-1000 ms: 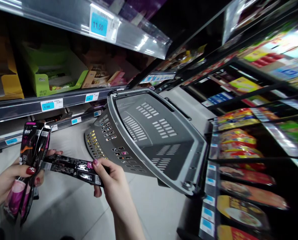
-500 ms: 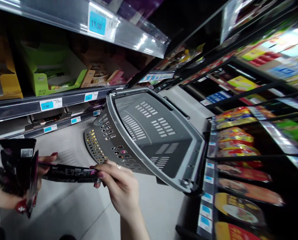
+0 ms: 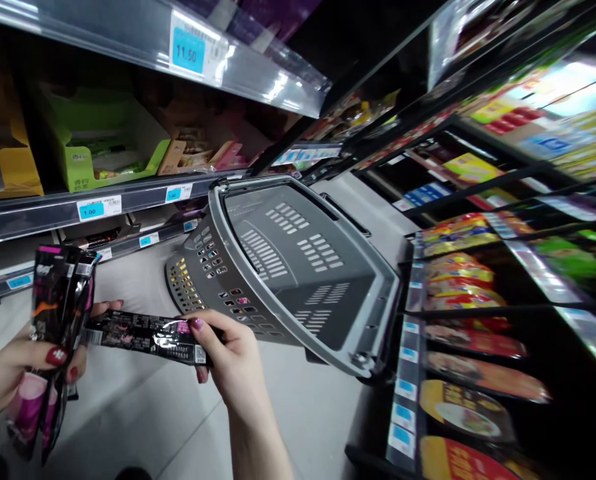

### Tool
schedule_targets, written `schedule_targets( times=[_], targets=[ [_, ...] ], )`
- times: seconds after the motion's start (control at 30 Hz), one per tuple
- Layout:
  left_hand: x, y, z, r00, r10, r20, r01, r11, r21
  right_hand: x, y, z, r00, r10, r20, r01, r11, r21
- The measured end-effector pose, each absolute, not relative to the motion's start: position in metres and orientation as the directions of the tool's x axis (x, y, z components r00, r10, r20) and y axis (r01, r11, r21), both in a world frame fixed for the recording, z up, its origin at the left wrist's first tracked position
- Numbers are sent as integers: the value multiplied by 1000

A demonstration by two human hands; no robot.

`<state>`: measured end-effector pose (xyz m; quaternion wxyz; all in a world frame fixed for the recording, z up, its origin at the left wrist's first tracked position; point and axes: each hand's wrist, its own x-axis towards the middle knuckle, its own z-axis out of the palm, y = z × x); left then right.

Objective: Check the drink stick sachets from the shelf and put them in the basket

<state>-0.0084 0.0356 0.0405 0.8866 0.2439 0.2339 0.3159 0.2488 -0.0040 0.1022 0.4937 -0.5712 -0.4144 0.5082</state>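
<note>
My left hand (image 3: pixel 34 363) is closed around a bunch of slim black stick packets (image 3: pixel 61 300) with pink and orange print, held nearly upright at the lower left. My right hand (image 3: pixel 238 357) pinches the end of one more black stick packet (image 3: pixel 145 333), which lies almost level with its small print and square code facing me. The other end of that packet reaches the fingertips of my left hand. A grey shopping basket (image 3: pixel 273 303) with slotted walls stands just beyond my right hand.
On the left shelf are a green open carton (image 3: pixel 85 160) and a yellow carton (image 3: pixel 18 173), above price tags (image 3: pixel 93 210). At right, a dark rack (image 3: pixel 403 393) holds red and yellow packs (image 3: pixel 458 280). Pale floor tiles (image 3: pixel 178 407) lie below.
My left hand has turned the bunch upright, so its printed fronts now show. The single packet has rolled from edge-on to flat, showing its printed back. The basket appears slightly further left.
</note>
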Motion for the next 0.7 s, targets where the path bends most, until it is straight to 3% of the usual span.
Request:
schedule_targets(
  times=[0.07, 0.2, 0.27, 0.37, 0.47, 0.7],
  targets=[
    [-1, 38, 41, 734, 613, -293, -457, 764, 455, 251, -3, 101, 77, 973, -217, -207, -197, -958],
    [10, 44, 25, 901, 348, -258, -298, 930, 215, 257, -2, 100, -108, 988, -110, -411, -145, -900],
    [14, 41, 12, 959, 203, -199, -174, 972, 156, 258, -1, 98, -60, 992, -114, -335, -128, -933],
    [19, 24, -2, 980, 82, -179, -62, 991, 116, 257, 1, 93, 228, 968, -105, -59, -94, -994],
    [19, 4, -16, 969, 63, -238, -46, 996, 77, 255, 3, 88, 408, 913, 18, 71, -12, -997],
    [15, -16, -55, 984, 158, -79, -141, 972, 189, 244, 6, 86, 582, 810, -73, -127, 1, -992]
  ],
)
